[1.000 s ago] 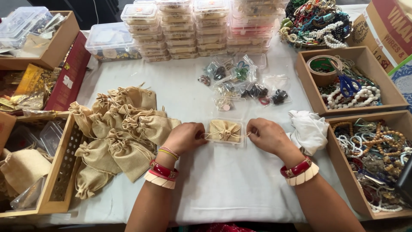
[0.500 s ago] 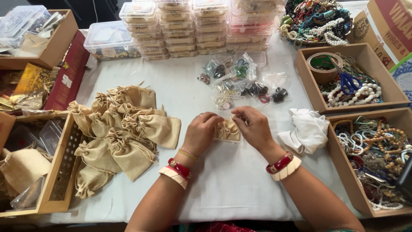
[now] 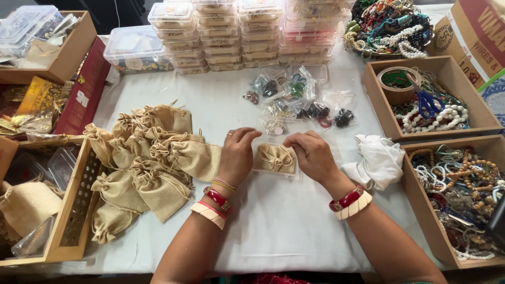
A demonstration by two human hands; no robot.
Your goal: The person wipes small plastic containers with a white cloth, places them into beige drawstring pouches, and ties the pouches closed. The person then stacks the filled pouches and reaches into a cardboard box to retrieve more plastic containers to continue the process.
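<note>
A small tan burlap pouch [image 3: 274, 157] lies inside a clear plastic box [image 3: 279, 171] on the white tablecloth [image 3: 284, 226]. My left hand [image 3: 238, 153] rests on the box's left side, fingers curled over its edge. My right hand [image 3: 313, 154] presses on the right side of the same box. Both wrists wear red and cream bangles. A heap of matching burlap drawstring pouches [image 3: 150, 158] sits just left of my left hand.
Small clear bags of beads [image 3: 297, 100] lie beyond the box. Stacks of clear lidded boxes [image 3: 236, 31] line the back. A white cloth [image 3: 376, 160] is at right, beside wooden trays of beaded jewellery [image 3: 463, 184], tape and blue scissors [image 3: 426, 100]. A wooden crate [image 3: 73, 205] stands at left.
Both hands have closed in from the box's outer corners onto the box with the pouch, then settled at its two sides. The box sits slightly farther from me than before.
</note>
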